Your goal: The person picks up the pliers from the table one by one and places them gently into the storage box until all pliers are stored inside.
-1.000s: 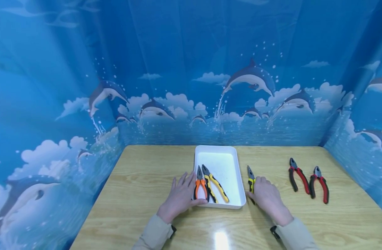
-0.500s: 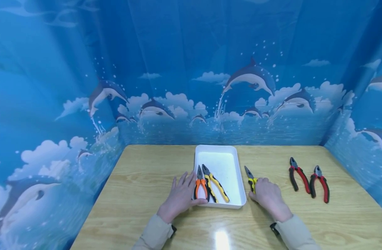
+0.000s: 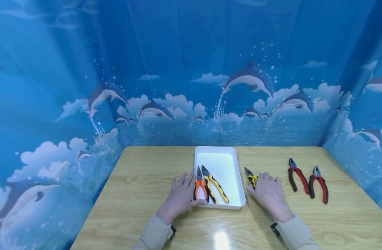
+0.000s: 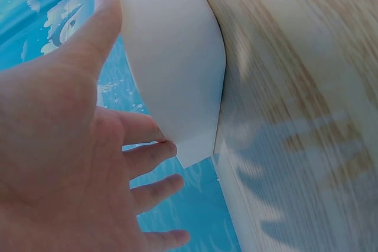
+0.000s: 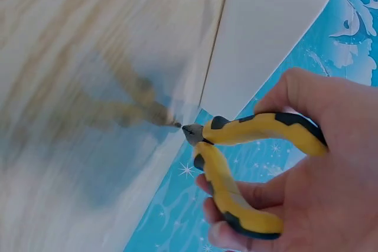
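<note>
right grip (image 3: 267, 191) around yellow pliers (image 5: 248, 169) (handles in palm), beside tray (image 3: 237, 194)

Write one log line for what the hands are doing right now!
left hand: rests open against white tray | right hand: grips yellow pliers beside tray | in tray: orange pliers, yellow-black pliers | on table: two red pliers

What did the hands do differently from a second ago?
The right hand curled round the small yellow-and-black pliers and turned their nose towards the white plastic tray. The left hand kept resting against the tray; everything else stayed put.
</note>
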Demonstrator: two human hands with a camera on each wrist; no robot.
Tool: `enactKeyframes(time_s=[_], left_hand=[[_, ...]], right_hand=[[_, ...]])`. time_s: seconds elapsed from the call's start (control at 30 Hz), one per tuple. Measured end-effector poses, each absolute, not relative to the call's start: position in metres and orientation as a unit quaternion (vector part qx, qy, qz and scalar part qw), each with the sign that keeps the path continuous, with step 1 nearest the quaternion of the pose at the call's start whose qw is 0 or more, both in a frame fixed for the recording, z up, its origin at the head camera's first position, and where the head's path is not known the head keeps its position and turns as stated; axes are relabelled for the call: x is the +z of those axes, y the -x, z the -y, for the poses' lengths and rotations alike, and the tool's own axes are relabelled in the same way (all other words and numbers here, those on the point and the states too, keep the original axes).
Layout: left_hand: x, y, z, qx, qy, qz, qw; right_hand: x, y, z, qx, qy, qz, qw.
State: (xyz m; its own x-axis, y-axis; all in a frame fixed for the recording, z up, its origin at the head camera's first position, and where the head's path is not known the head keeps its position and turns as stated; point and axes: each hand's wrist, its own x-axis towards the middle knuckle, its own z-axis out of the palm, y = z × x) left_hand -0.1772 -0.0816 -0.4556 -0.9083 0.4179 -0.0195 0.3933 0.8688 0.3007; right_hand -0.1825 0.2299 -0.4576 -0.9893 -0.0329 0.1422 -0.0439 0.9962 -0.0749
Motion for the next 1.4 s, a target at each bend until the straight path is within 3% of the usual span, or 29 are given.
enactKeyframes(time_s=[0.4,0.87,1.4], left_hand=[[-0.458,0.177,0.083,0.145,-0.214,-0.965,0.038],[-0.459,0.178,0.084,0.142,-0.212,-0.966,0.041],[-0.458,0.179,0.082,0.138,-0.212,-0.967,0.041]], right_hand=[[-0.451,0.182,-0.228,0.062,-0.008,0.987,0.145],[-0.445,0.178,-0.222,0.067,-0.023,0.98,0.185],[-0.431,0.181,-0.192,0.06,-0.037,0.985,0.156]])
